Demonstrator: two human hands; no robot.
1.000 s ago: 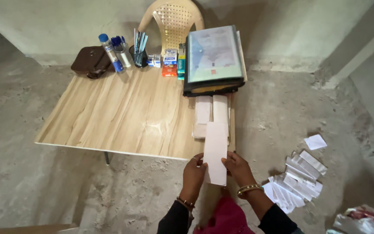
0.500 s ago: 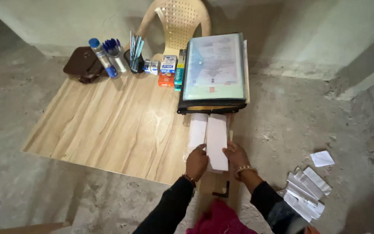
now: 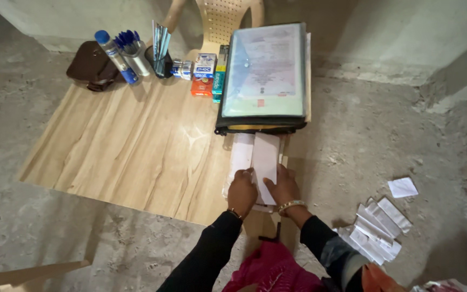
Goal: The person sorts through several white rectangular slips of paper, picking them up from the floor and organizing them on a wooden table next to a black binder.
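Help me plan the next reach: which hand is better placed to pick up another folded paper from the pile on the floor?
Probably the right hand. The floor pile lies on its side, beyond the table edge; the left hand would have to cross over. Both now rest on the white paper.

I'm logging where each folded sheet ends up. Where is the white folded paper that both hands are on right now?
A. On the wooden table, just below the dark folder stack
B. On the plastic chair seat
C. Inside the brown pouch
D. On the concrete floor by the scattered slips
A: the left hand and right hand press the white folded paper onto the wooden table, right below the dark folder stack.
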